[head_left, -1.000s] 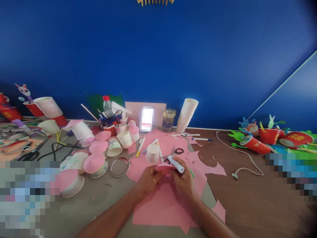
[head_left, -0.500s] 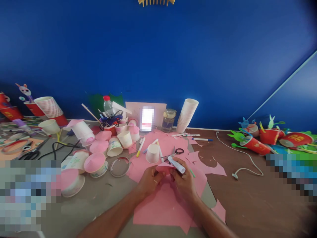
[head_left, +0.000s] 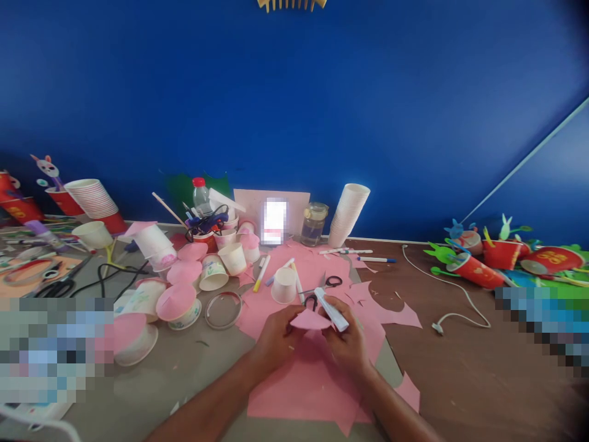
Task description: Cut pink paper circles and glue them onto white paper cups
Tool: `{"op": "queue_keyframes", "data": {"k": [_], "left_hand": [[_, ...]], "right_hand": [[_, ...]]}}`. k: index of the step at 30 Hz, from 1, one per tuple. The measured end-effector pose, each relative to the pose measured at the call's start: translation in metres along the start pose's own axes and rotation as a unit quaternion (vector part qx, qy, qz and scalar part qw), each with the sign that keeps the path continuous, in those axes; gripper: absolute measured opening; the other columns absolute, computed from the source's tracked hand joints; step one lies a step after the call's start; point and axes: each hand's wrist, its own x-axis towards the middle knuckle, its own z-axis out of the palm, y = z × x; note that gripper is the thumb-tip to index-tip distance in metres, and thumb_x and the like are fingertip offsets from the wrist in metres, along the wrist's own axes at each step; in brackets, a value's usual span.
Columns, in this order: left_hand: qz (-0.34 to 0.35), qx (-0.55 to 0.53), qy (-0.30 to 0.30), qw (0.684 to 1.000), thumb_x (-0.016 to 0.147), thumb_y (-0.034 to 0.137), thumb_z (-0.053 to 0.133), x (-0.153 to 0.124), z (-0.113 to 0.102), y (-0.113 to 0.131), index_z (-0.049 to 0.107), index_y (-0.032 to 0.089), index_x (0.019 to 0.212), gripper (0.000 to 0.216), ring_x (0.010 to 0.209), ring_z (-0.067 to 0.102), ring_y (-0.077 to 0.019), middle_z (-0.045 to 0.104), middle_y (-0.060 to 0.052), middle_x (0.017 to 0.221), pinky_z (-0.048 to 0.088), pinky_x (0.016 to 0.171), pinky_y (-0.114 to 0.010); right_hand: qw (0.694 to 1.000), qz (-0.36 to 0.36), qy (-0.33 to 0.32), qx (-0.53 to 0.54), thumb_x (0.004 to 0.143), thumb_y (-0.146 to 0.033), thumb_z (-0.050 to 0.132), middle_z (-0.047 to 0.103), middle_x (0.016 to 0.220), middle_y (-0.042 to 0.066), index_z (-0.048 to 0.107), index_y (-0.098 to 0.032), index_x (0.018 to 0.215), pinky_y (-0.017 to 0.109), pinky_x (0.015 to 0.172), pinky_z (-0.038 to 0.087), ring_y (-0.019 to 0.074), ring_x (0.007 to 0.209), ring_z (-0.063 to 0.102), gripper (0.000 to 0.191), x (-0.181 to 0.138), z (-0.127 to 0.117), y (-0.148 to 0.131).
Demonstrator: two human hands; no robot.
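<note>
Between my two hands is a small piece of pink paper [head_left: 310, 320], curved like a shallow cone. My left hand [head_left: 275, 337] grips its left edge, the fingertips partly hidden. My right hand [head_left: 348, 344] pinches its right edge and also keeps a white tube-like object [head_left: 335, 312] between thumb and fingers; its exact kind is unclear. Large pink paper sheets [head_left: 308, 387] lie under both hands. Just beyond them are scissors [head_left: 332, 282] with black handles and an upside-down white paper cup [head_left: 284, 285].
Paper cups with pink cone tops [head_left: 177, 301] and a tape roll [head_left: 223, 310] stand at left. Behind are a glass jar [head_left: 314, 224], a leaning cup stack [head_left: 348, 215] and a lit phone [head_left: 274, 221]. A white cable [head_left: 460, 288] and red cups [head_left: 501, 252] lie right.
The pink paper has tilted, so its upper face now shows as a flatter cone. The white tube in my right hand has turned slightly. Both hands stay in about the same place.
</note>
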Motion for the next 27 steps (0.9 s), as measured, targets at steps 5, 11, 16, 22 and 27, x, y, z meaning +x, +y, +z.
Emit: {"op": "queue_keyframes", "data": {"k": [5,11,16,22,27], "left_hand": [[0.132,0.103,0.059,0.984,0.074,0.013,0.057,-0.002,-0.008,-0.006,0.064,0.017,0.085,0.014,0.069,0.057,-0.0173,0.065,-0.004,0.076,0.042,0.063,-0.026],[0.320,0.275,0.157,0.893,0.086,0.015,0.048,0.001,-0.023,-0.001,0.062,0.015,0.091,0.015,0.066,0.054,-0.0175,0.063,-0.007,0.073,0.041,0.061,-0.029],[0.357,0.303,0.163,0.869,0.086,0.013,0.048,0.003,-0.027,0.006,0.060,0.013,0.093,0.015,0.067,0.054,-0.0175,0.062,-0.007,0.070,0.041,0.061,-0.030],[0.359,0.295,0.145,0.874,0.087,0.014,0.046,0.000,-0.023,0.005,0.061,0.015,0.094,0.016,0.066,0.052,-0.0166,0.062,-0.006,0.072,0.041,0.062,-0.031],[0.333,0.280,0.133,0.891,0.088,0.015,0.044,0.000,-0.021,-0.002,0.060,0.014,0.098,0.019,0.068,0.053,-0.0176,0.062,-0.008,0.076,0.041,0.062,-0.031]], "right_hand": [[0.999,-0.027,-0.018,0.025,0.083,-0.011,0.053,0.061,0.092,0.004,0.050,-0.029,0.123,0.033,0.076,0.048,0.0181,0.082,0.059,0.044,0.001,-0.003,-0.008],[0.982,0.105,-0.022,0.154,0.087,-0.026,0.056,0.060,0.087,0.003,0.047,-0.029,0.123,0.028,0.061,0.044,0.0168,0.074,0.053,0.036,0.008,-0.008,-0.008],[0.960,0.162,-0.062,0.219,0.085,-0.037,0.060,0.059,0.084,0.003,0.051,-0.026,0.120,0.028,0.062,0.042,0.0165,0.072,0.051,0.038,0.010,-0.008,-0.010],[0.931,0.244,-0.060,0.263,0.072,-0.031,0.074,0.058,0.077,0.000,0.057,-0.026,0.111,0.024,0.058,0.040,0.0141,0.067,0.050,0.042,0.013,-0.003,-0.020],[0.915,0.258,-0.043,0.308,0.070,-0.029,0.074,0.053,0.066,-0.002,0.058,-0.023,0.107,0.023,0.052,0.037,0.0117,0.058,0.044,0.040,0.016,-0.004,-0.023]]}}
